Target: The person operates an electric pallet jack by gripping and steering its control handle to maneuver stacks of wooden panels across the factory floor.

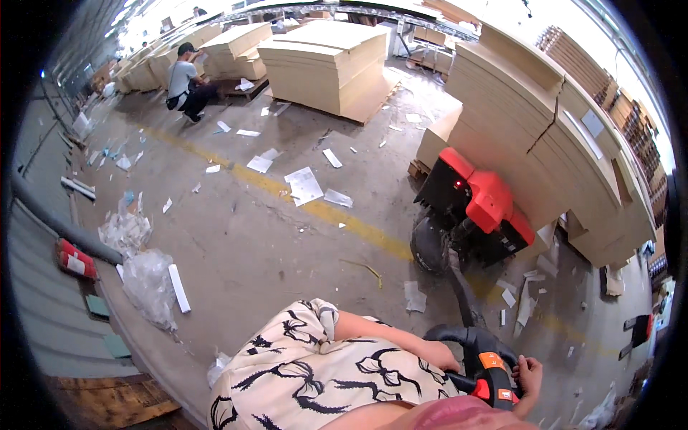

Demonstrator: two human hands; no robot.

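A red and black electric pallet truck point(489, 203) stands ahead to the right, against a tall stack of pale boards point(530, 136). Its black tiller arm point(464, 290) runs back toward me and ends in a looped control handle point(494, 360) with orange and red parts. My left hand point(440, 355) is closed at the left side of this handle, its fingers partly hidden. On the opposite side, my right hand point(528, 378) curls around the handle's grip. A small red light shows on the truck's body. The truck's forks are out of sight.
Paper scraps point(304, 186) litter the concrete floor around a yellow line point(261, 180). More board stacks point(322, 68) stand at the back, where a person point(188, 82) crouches. Crumpled plastic wrap point(150, 283) and a red cylinder point(76, 259) lie by the left wall.
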